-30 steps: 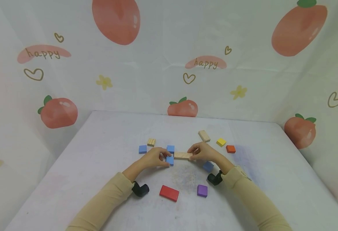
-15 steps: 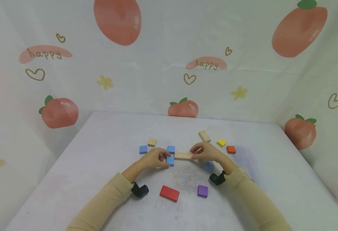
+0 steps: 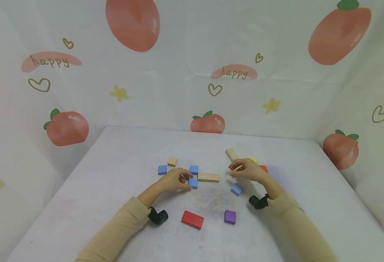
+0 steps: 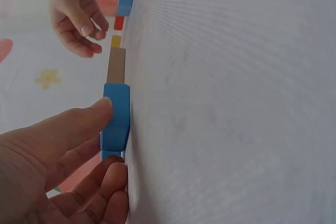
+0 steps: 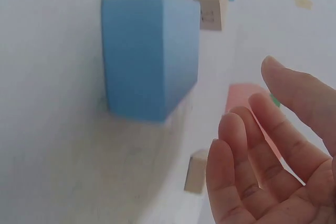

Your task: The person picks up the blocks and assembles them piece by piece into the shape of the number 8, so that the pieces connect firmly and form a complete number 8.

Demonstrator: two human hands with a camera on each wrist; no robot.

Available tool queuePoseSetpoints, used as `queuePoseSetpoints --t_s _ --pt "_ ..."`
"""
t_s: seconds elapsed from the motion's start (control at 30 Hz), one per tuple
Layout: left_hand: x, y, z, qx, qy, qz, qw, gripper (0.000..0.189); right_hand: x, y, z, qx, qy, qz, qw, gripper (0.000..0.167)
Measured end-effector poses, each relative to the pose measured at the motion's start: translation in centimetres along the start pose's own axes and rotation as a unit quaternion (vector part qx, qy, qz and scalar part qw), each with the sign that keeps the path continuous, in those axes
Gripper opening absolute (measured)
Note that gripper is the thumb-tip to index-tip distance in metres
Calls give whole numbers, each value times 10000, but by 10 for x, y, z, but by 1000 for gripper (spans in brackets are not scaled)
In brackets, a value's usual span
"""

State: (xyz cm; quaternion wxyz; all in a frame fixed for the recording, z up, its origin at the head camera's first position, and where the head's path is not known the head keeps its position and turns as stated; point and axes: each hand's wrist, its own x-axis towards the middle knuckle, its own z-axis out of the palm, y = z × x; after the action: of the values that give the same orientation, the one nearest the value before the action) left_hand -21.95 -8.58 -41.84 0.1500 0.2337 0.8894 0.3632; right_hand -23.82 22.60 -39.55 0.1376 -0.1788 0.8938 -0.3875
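My left hand (image 3: 173,179) pinches a small blue block (image 3: 193,183) at its left end; in the left wrist view the thumb lies on this blue block (image 4: 116,116). Just behind it sits another blue block (image 3: 194,170). From the pair a plain wooden block (image 3: 209,177) extends to the right, lying flat. My right hand (image 3: 249,170) hovers to the right of that wooden block, fingers loosely bent and holding nothing. Below the right hand lies a turned blue block (image 3: 236,189), large in the right wrist view (image 5: 142,59).
A red block (image 3: 192,219) and a purple block (image 3: 230,217) lie nearer the person. At back left are a striped wooden block (image 3: 172,162) and a blue block (image 3: 162,170). Another wooden block (image 3: 232,155) lies behind the right hand, which partly hides yellow (image 3: 253,159) and orange (image 3: 263,169) blocks.
My right hand has let go of the wooden block's right end and moved right, away from it. The left hand stays at the near blue block.
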Motion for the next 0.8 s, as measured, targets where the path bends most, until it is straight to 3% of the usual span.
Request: queuePoseSetpoints --t_s 0.3,0.47,0.8 --pt "-1 -1 0 -15 45 24 10000 36 -11 17 -15 -267 468 66 9985 34" --pt "0 0 1 -72 41 -111 9999 36 -20 27 -26 -347 715 291 9964 35" --pt "-1 0 1 -121 56 -52 9999 35 -38 45 -47 -427 1056 1073 9877 43"
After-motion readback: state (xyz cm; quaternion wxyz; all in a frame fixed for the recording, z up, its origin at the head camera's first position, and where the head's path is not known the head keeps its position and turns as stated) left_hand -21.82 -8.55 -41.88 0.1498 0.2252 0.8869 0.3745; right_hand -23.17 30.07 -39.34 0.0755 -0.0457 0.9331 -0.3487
